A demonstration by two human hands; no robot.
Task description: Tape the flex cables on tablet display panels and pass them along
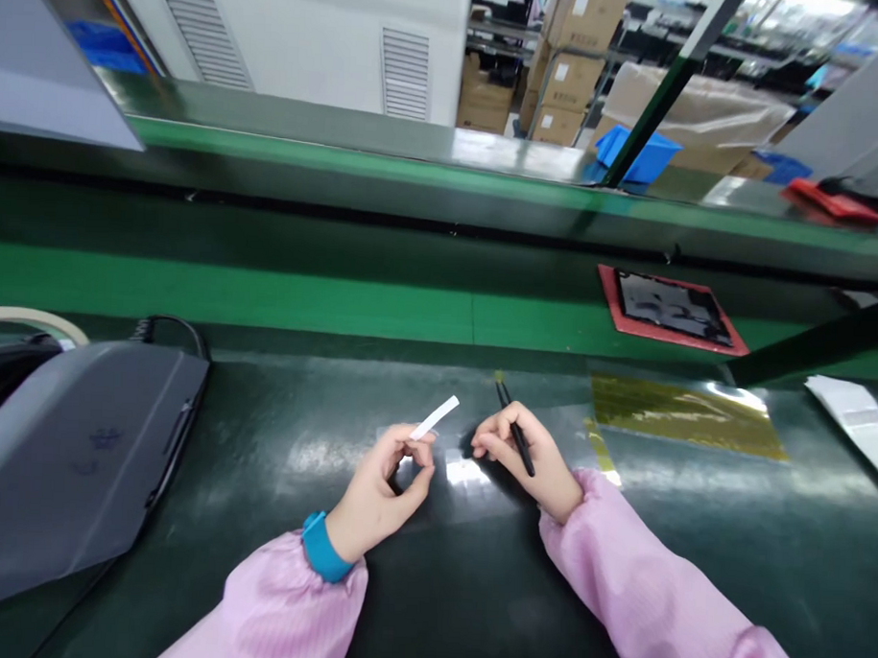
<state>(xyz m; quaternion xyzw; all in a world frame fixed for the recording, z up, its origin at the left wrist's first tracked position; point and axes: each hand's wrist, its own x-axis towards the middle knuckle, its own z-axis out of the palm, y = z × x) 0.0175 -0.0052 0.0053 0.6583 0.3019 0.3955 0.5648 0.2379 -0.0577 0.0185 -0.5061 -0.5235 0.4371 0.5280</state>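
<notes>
A narrow white strip (436,417) sticks up from my left hand (386,486), pinched between the fingers, with a blue band (325,548) around that wrist. In my right hand (525,447) is a pair of black tweezers (516,432), pointing away from me. At the tweezers' tips is a tiny yellowish piece (499,376), too small to name surely. Both hands are above the dark green bench top (437,578), a short gap apart. To the right of my right hand lies a sheet with amber film (687,416), and a small amber strip (602,445) is nearer the hand.
On the left stands a grey machine (89,461) with a black cable. A dark flat panel (674,306) rests on a red pad at the back right. White papers (857,420) lie at the right edge. Behind a green ledge are cardboard boxes (581,75) on shelves.
</notes>
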